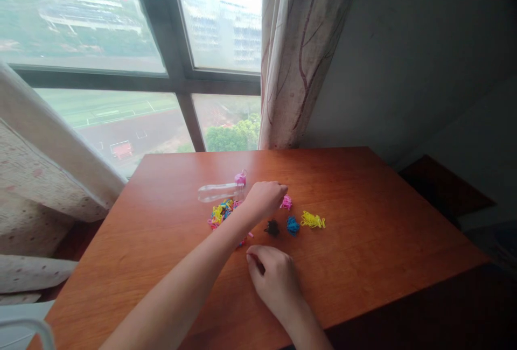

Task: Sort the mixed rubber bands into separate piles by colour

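Four single-colour band piles (293, 225), left forearm (189, 282) across mixed pile (220, 213), bottle (216, 193) behind, right fingers (263, 253) pinched, left fingers (277, 190) curled, holds unclear

The mixed heap of small loops (222, 212) shows yellow, blue, pink and black jumbled together, while the sorted piles each keep a single colour: a bright pink pile (286, 202), a black pile (272, 227), a blue pile (293, 225) and a yellow pile (313, 220). The bottle (216, 193) is clear and colourless, its cap (240, 178) pink. The desk (343, 285) is reddish brown with fine wood grain. Dark reddish-brown branches run over the pale right curtain (307, 43); the left curtain (40, 167) is cream with faint reddish marks and small dots. The window frame (173, 78) is grey, the wall (383, 59) dark grey. Outside, white lines mark a green field (121, 107).
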{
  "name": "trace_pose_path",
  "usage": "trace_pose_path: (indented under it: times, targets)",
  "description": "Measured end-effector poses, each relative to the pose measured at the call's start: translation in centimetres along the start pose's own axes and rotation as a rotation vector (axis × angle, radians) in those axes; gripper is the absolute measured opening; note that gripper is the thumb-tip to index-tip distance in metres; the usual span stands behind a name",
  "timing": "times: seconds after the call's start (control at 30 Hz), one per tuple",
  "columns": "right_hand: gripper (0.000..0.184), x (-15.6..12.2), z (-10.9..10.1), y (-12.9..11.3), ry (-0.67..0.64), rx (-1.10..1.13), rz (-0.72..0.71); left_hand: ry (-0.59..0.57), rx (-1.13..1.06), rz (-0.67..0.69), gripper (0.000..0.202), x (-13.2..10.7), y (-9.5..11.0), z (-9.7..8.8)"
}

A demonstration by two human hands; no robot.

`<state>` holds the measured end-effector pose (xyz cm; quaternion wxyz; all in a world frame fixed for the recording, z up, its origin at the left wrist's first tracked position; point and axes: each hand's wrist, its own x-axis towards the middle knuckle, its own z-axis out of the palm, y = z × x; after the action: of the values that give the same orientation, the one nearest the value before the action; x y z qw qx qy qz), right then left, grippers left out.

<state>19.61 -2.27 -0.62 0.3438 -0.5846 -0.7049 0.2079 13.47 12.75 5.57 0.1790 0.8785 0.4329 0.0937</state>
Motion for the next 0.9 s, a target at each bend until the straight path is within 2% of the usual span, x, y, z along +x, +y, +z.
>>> trace_pose_path:
  times: [0.13, 0.2, 0.3, 0.43, 0.53, 0.7, 0.9]
  targets:
    - [0.017, -0.1, 0.0, 0.0, -0.007, -0.003, 0.006, -0.008, 0.003, 0.0, 0.03, -2.7, -1.5, -1.0]
    - [0.017, -0.1, 0.1, -0.1, -0.01, -0.01, 0.003, 0.008, 0.008, 0.002, 0.015, -4.9, -2.3, -1.5]
    - [0.016, -0.1, 0.1, -0.2, -0.023, -0.044, -0.004, 0.044, 0.005, -0.005, 0.013, -8.5, -3.6, -1.8]
    - [0.015, -0.1, 0.1, -0.3, -0.031, -0.105, -0.012, 0.123, -0.045, -0.084, 0.013, -13.0, -5.1, -1.2]
    - [0.015, -0.1, 0.1, -0.3, -0.029, -0.138, -0.016, 0.17, -0.061, -0.141, 0.015, -15.3, -5.6, -0.1]
    - [0.014, -0.2, 0.3, -0.2, -0.034, -0.164, -0.02, 0.173, -0.052, -0.205, 0.016, -17.2, -5.4, 1.9]
    - [0.015, -0.2, 0.3, -0.2, -0.026, -0.18, -0.036, 0.171, -0.001, -0.24, 0.017, -17.3, -4.9, 2.8]
